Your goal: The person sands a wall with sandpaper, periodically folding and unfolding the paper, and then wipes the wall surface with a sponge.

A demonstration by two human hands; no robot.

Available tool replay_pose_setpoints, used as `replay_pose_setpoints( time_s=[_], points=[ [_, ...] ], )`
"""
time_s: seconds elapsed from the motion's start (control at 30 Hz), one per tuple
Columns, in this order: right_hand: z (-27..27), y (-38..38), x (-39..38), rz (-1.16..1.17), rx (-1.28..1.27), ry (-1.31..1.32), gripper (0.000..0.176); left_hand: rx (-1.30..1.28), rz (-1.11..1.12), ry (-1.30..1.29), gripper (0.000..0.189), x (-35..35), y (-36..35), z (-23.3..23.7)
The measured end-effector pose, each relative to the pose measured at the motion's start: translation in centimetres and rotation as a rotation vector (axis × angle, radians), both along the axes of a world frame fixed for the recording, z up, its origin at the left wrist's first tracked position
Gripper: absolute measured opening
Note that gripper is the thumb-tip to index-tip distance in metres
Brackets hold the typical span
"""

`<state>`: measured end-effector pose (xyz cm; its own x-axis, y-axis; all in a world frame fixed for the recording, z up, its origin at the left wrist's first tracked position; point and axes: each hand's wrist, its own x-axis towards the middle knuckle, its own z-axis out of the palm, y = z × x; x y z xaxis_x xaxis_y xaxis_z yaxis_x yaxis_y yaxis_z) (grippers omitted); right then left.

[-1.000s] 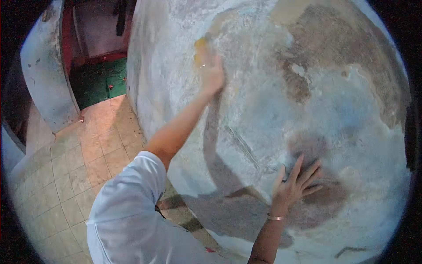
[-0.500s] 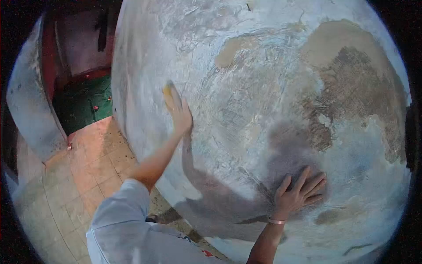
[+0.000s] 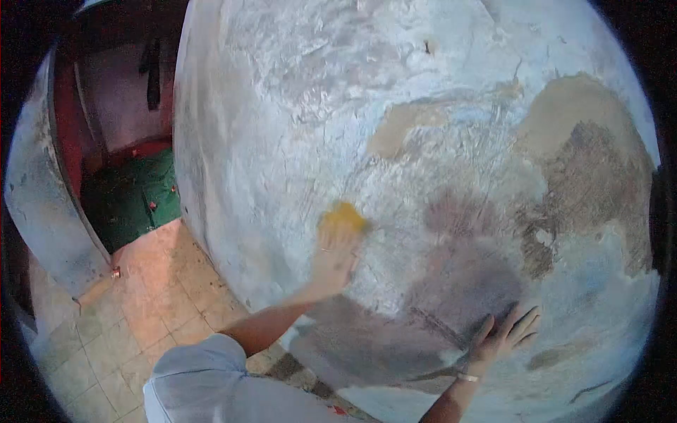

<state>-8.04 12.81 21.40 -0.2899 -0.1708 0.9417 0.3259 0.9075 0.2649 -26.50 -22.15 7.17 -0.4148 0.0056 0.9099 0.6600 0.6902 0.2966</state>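
Note:
A weathered wall [image 3: 437,169], grey-white with brown bare patches, fills most of the view. My left hand [image 3: 337,255], smeared by motion, presses something yellow [image 3: 343,213] against the wall's left middle part; the yellow thing shows at the fingertips and its shape is unclear. Lower right, my right hand [image 3: 502,338] lies against the wall with its fingers spread and nothing held. A band circles the right wrist.
A tiled floor [image 3: 151,296] lies at the lower left. Beyond it a doorway opens onto a green floor [image 3: 130,201], with a pale worn door panel [image 3: 46,190] at its left. Shadows fall on the wall.
My left hand has moved down and right across the wall with the yellow thing. The view has shifted, and my right hand still rests on the wall with fingers spread.

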Motion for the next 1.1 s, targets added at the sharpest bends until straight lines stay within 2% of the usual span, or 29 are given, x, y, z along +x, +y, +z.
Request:
replay_pose_setpoints(
  time_s=[0.03, 0.1, 0.13, 0.17, 0.23, 0.27, 0.33, 0.37, 0.43, 0.47, 0.53, 0.6, 0.63, 0.67, 0.7, 0.73, 0.77, 0.8, 0.83, 0.87, 0.9, 0.93, 0.97, 1.03, 1.1],
  points=[
    [-0.1, 0.5, 0.2, -0.049, 0.020, -0.027, 0.059, 0.272, -0.049, -0.200, 0.058, -1.6, -2.7, 0.0],
    [-0.2, 0.6, 0.2, -0.064, 0.061, -0.024, 0.060, 0.466, 0.137, -0.133, 0.069, -7.5, -8.9, 4.3],
    [-0.1, 0.7, 0.4, -0.078, 0.084, -0.030, 0.060, 0.527, 0.245, -0.147, 0.069, -9.0, -11.5, 8.2],
    [-0.2, 0.8, 0.4, -0.076, 0.073, -0.036, 0.060, 0.606, 0.389, -0.086, 0.071, -15.4, -14.6, 10.2],
    [-0.3, 0.9, 0.2, -0.075, 0.054, -0.020, 0.059, 0.676, 0.291, 0.142, 0.070, -18.5, -17.8, 21.7],
    [-0.5, 0.9, 0.0, -0.069, 0.044, -0.016, 0.059, 0.700, 0.252, 0.266, 0.069, -19.4, -18.3, 25.9],
    [-0.6, 1.3, -0.2, -0.082, 0.074, -0.009, 0.059, 0.537, 0.145, 0.313, 0.066, -15.2, -15.6, 33.1],
    [-0.6, 1.2, -0.2, -0.076, 0.074, -0.005, 0.059, 0.383, 0.071, 0.401, 0.065, -14.2, -13.8, 33.5],
    [-0.8, 1.2, 0.0, -0.139, 0.088, -0.022, 0.059, 0.137, -0.030, 0.465, 0.062, -10.8, -10.0, 29.7],
    [-0.7, 1.1, 0.2, -0.146, 0.095, -0.023, 0.059, 0.048, -0.056, 0.446, 0.061, -8.8, -8.4, 26.4],
    [-0.7, 0.9, 0.3, -0.162, 0.105, -0.023, 0.060, -0.140, 0.010, 0.340, 0.062, -9.1, -8.8, 17.2],
    [-0.8, 0.9, 0.5, -0.144, 0.092, -0.049, 0.059, 0.043, -0.012, 0.232, 0.063, -10.5, -13.1, 14.8],
    [-1.1, 1.1, 0.5, -0.157, 0.073, -0.062, 0.058, 0.203, 0.091, 0.224, 0.064, -15.1, -16.1, 13.6],
    [-1.1, 1.3, 0.5, -0.170, 0.055, -0.072, 0.058, 0.367, 0.191, 0.217, 0.065, -20.1, -19.4, 14.5],
    [-0.7, 0.9, 0.7, -0.180, 0.067, -0.075, 0.058, 0.676, 0.186, 0.025, 0.072, -21.6, -22.2, 18.7],
    [-0.5, 0.2, 0.9, -0.188, 0.075, -0.077, 0.058, 0.848, 0.305, -0.206, 0.078, -23.2, -25.3, 23.9],
    [-0.1, 0.0, 1.0, -0.197, 0.085, -0.077, 0.059, 0.769, 0.279, -0.199, 0.076, -25.8, -28.2, 28.7],
    [-0.1, 0.3, 1.0, -0.210, 0.090, -0.073, 0.058, 0.542, 0.356, -0.131, 0.070, -23.9, -28.2, 35.3],
    [-0.4, 0.5, 0.9, -0.221, 0.091, -0.070, 0.058, 0.166, 0.765, 0.473, 0.057, -24.0, -26.2, 40.3],
    [-0.7, 0.6, 0.7, -0.230, 0.093, -0.074, 0.058, 0.142, 0.608, 0.346, 0.046, -24.0, -23.1, 44.4],
    [-0.5, 0.5, 0.5, -0.188, 0.109, -0.042, 0.057, 0.135, 0.458, 0.211, 0.038, -19.6, -18.4, 49.1],
    [-0.5, 0.7, 0.6, -0.170, 0.108, -0.039, 0.058, -0.042, 0.532, 0.543, 0.042, -17.6, -15.0, 51.3],
    [-0.5, 0.8, 0.6, -0.149, 0.107, -0.036, 0.058, -0.077, 0.376, 0.714, 0.044, -16.1, -11.0, 52.3],
    [-0.8, 0.8, 0.4, -0.135, 0.076, -0.052, 0.058, -0.236, 0.382, 0.925, 0.062, -9.4, -4.8, 50.6],
    [-1.2, 1.1, 0.9, -0.166, 0.014, -0.085, 0.059, -0.220, 0.174, 0.887, 0.062, -9.8, -6.8, 51.8]
  ],
)
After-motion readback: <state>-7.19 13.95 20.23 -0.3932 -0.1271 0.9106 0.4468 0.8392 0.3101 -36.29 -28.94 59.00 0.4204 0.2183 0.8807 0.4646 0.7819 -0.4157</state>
